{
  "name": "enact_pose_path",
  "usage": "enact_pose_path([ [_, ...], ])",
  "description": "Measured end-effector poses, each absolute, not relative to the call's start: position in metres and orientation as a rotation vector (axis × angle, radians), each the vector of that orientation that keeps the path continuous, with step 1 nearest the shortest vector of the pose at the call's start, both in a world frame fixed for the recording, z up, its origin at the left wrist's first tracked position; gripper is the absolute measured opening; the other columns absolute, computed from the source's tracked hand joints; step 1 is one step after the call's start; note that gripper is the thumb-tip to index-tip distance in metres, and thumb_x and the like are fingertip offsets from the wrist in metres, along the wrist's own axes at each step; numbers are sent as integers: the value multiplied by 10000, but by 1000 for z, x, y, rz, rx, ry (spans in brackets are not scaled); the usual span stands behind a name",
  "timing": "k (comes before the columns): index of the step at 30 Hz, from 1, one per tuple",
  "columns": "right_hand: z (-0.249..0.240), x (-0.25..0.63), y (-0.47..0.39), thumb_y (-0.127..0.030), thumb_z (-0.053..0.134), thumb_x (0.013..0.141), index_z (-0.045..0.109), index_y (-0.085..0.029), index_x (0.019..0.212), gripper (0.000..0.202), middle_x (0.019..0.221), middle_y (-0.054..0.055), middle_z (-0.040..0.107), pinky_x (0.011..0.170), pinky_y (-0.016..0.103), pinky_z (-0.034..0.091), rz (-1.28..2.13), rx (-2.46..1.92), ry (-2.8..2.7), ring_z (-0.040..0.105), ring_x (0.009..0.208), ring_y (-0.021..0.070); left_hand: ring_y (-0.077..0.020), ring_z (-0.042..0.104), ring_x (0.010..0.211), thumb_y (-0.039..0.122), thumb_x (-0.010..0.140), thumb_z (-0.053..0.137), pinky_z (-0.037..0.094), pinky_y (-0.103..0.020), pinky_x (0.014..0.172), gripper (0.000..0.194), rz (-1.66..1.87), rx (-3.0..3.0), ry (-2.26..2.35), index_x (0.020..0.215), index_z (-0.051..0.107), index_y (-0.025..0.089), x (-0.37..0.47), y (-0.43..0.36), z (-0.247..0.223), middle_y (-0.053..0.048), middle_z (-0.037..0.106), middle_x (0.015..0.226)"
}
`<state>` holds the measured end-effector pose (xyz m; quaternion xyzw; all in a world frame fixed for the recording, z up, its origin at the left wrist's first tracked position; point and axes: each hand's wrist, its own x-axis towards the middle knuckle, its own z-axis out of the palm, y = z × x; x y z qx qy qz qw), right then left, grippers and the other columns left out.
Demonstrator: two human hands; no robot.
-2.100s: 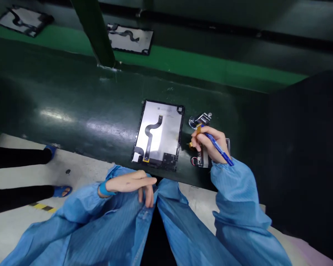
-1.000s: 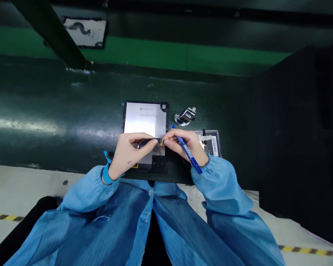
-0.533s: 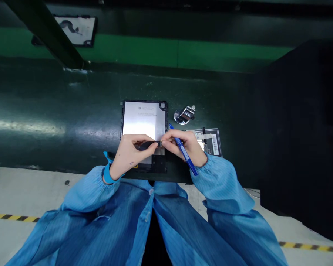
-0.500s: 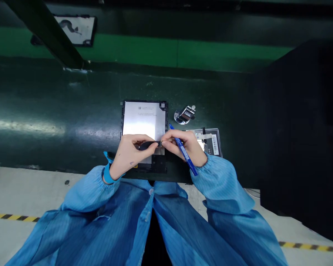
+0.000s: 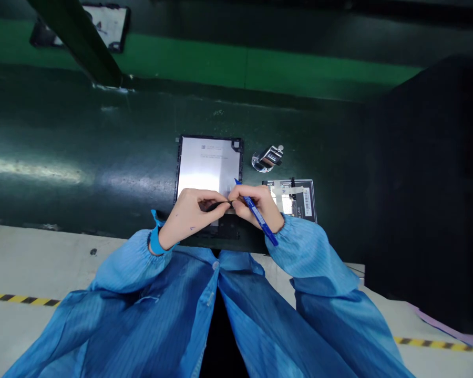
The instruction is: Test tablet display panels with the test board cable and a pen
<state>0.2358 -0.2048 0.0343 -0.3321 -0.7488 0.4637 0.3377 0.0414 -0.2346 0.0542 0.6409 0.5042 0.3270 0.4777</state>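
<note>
My left hand point(image 5: 191, 216) is closed, its thumb and fingers pinching a thin black strip point(image 5: 217, 206). My right hand point(image 5: 268, 206) meets it fingertip to fingertip, pinching at the strip's right end. A blue pen point(image 5: 260, 218) lies slantwise across my right hand, held between its fingers. Both hands are over the lower part of a flat display panel point(image 5: 208, 165) with a silvery back and black frame. Whether the strip is joined to the panel is hidden by my hands.
A chrome tally counter point(image 5: 268, 158) stands right of the panel. Beside my right hand lies a smaller device part with tape and a label point(image 5: 307, 202). A dark green post point(image 5: 82, 44) rises at the back left, near another panel point(image 5: 116, 26). The dark green table point(image 5: 134, 142) ends just before my body.
My fingertips have drawn closer together, covering more of the strip's right end. The view has shifted a little, moving the panel and tally counter slightly right and up in the picture.
</note>
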Motion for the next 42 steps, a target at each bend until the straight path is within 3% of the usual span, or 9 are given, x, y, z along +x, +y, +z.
enact_pose_path([
  [4, 50, 241, -218, -354, 561, 954, 665, -202, 1059, 212, 851, 29, 673, 544, 251, 427, 772, -1105, -1875, 567, 576, 108, -204, 638, 1107, 302, 925, 635, 498, -335, 957, 258, 954, 1780, 1324, 1153, 705, 200, 11, -242, 54, -65, 701, 1181],
  [7, 61, 234, -240, -488, 452, 1005, 553, -288, 1299, 369, 943, 52, 661, 492, 275, 400, 491, -1184, -1442, 604, 612, 141, -218, 556, 1244, 274, 951, 576, 498, -369, 990, 318, 1110, 1763, 1536, 1256, 636, 208, -14, -250, 43, -95, 615, 1316],
  [11, 45, 199, -270, -426, 605, 935, 611, -248, 924, 179, 709, -15, 559, 433, 245, 348, 652, -1121, -1379, 490, 493, 99, -231, 567, 1198, 234, 936, 541, 512, -395, 954, 279, 1099, 1759, 1696, 1192, 647, 198, -26, -256, 18, -103, 620, 1269],
  [14, 21, 175, -277, -388, 673, 878, 493, -207, 703, 309, 555, -59, 474, 421, 224, 318, 995, -1278, -1495, 401, 431, 74, -258, 544, 1211, 217, 915, 542, 460, -442, 1036, 297, 1040, 1870, 1766, 1191, 642, 177, -23, -257, 8, -127, 604, 1270],
  [20, 11, 164, -273, -280, 538, 911, 338, -207, 597, 379, 471, -78, 319, 474, 208, 318, 920, -1384, -1737, 328, 421, 61, -279, 514, 1245, 187, 918, 522, 417, -481, 1080, 311, 977, 2015, 1743, 1198, 658, 205, -23, -257, 4, -115, 591, 1329],
  [32, 6, 166, -279, -253, 570, 916, 433, -211, 602, 346, 487, -56, 446, 499, 222, 384, 822, -1382, -1780, 430, 435, 85, -286, 489, 1257, 157, 911, 511, 413, -480, 1088, 331, 974, 2013, 1727, 1201, 666, 191, -23, -258, 4, -109, 585, 1349],
  [35, 9, 174, -279, -287, 573, 968, 624, -207, 840, 159, 752, 3, 694, 614, 224, 515, 825, -1261, -1778, 645, 636, 126, -273, 496, 1258, 190, 943, 489, 394, -475, 1107, 332, 991, 1992, 1726, 1236, 644, 170, -23, -258, 5, -120, 590, 1347],
  [37, 11, 178, -279, -263, 531, 1001, 649, -212, 1128, 181, 1114, 53, 739, 890, 280, 562, 781, -1053, -1987, 709, 989, 167, -254, 517, 1249, 222, 963, 476, 422, -448, 1082, 339, 1048, 1910, 1716, 1265, 621, 173, -23, -258, 6, -121, 596, 1336],
  [42, -1, 180, -290, -310, 589, 971, 477, -188, 1446, 503, 1500, 89, 492, 1245, 580, 223, 452, -892, -2625, 428, 1433, 249, -211, 557, 1220, 243, 974, 512, 486, -340, 985, 310, 1271, 1649, 1630, 1256, 628, 188, -25, -260, 7, -98, 611, 1303],
])
